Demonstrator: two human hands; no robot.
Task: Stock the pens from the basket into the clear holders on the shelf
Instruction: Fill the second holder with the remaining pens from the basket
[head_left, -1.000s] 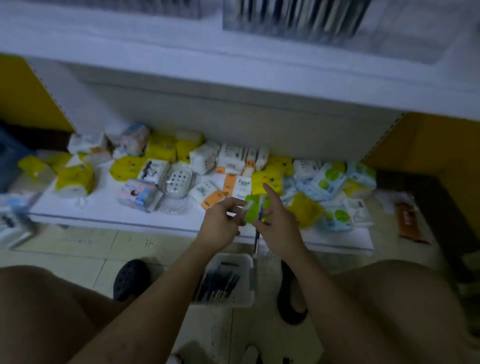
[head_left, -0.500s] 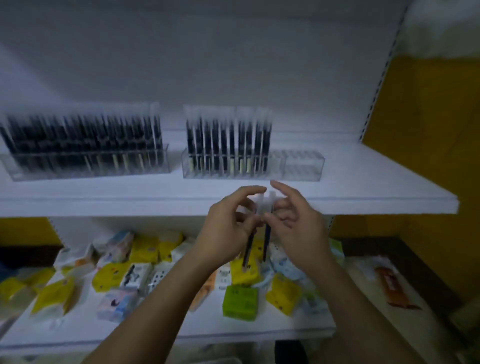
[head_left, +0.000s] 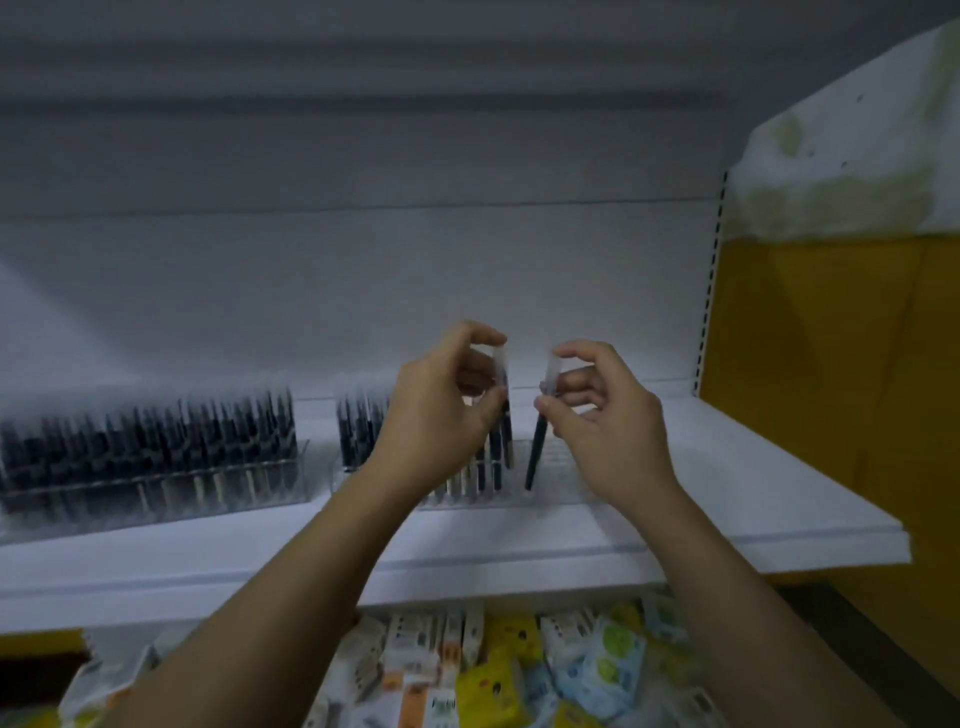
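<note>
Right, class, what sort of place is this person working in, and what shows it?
Probably a shop, perhaps a stationery or general store: a white display shelf beside a slotted upright, clear holders packed with rows of dark pens, and small packaged goods heaped underneath.

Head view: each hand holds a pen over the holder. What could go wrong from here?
1. The right hand pinches the tilted pen near its cap; the tip could miss a slot in the clear holder.
2. The left hand and its upright pen sit close to the stocked pens and might knock them.
</note>
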